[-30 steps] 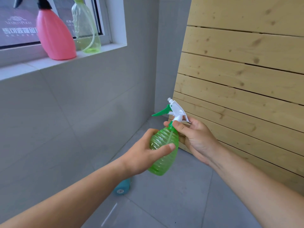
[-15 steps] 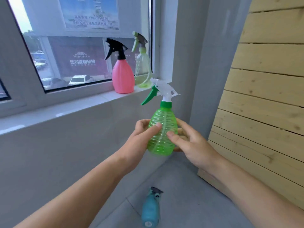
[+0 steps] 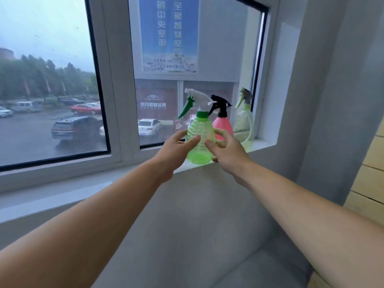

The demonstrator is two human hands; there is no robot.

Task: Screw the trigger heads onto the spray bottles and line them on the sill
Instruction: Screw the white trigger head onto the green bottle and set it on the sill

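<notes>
From the head camera, I see both bare arms reaching forward to a white window sill (image 3: 68, 196), which I use as the landmark for everything here.

A green spray bottle (image 3: 200, 140) stands upright at the sill's front edge, its white trigger head (image 3: 197, 99) already seated on a green collar, nozzle pointing left. My left hand (image 3: 176, 149) cups the bottle's left side with the thumb lying across its ribbed front. My right hand (image 3: 227, 151) cups the right side, fingers loosely curled. Both hands are half-closed around the bottle; I cannot tell how firmly they grip, or whether its base fully rests on the sill. I judge the two-sided hold is there to steady the bottle as it is set down.

Farther back on the sill and to the right stands a pink bottle with a black trigger head (image 3: 222, 123), partly hidden behind the green one. Beyond it, in the sill's right corner, is a pale clear-green bottle (image 3: 245, 127). The green bottle sits just left of these, I think to carry on the row.
</notes>
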